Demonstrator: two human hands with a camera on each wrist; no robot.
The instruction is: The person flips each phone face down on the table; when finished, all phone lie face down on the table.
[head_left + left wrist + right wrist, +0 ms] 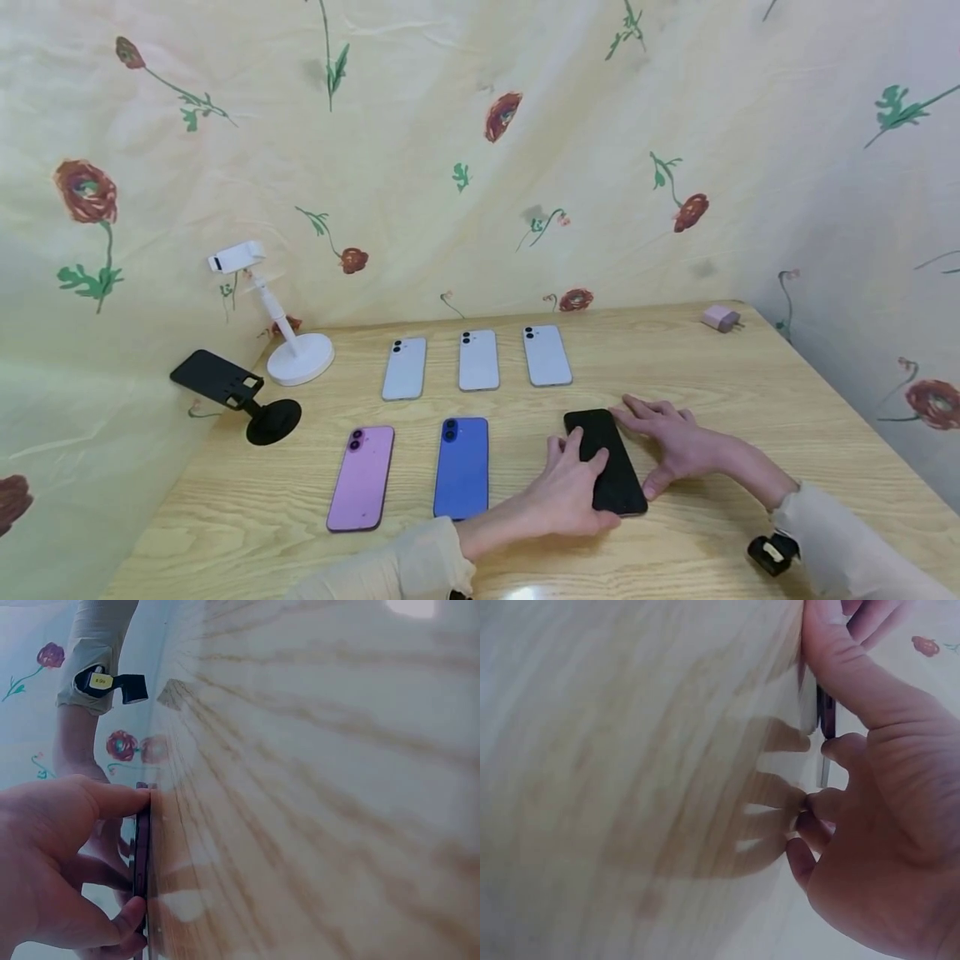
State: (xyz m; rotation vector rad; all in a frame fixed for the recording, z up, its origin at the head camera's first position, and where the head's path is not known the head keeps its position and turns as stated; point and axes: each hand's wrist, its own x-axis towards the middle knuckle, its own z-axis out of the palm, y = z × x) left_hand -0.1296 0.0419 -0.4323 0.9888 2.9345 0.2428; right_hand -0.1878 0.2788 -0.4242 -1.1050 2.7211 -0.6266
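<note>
A smartphone [611, 475] lies black face up on the wooden table, between the hands. My left hand [573, 492] reaches over it from the left, fingers bent, with some fingertips on the dark face and the thumb at the near edge. In the left wrist view, that thumb and a fingertip meet the dark side of the smartphone [142, 847]. My right hand [686, 442] stands along its right side, fingers spread, index tip at the far corner and thumb at the near one. In the right wrist view, the fingertips [832, 750] come down beside the phone's edge, close over the tabletop.
Left of the hands lie a blue phone [461, 471] and a pink phone [362, 479]. Behind them are three white phones [478, 360]. A white phone stand [300, 358] and a black phone stand [273, 421] occupy the left side. A pinkish charger plug [721, 317] sits back right.
</note>
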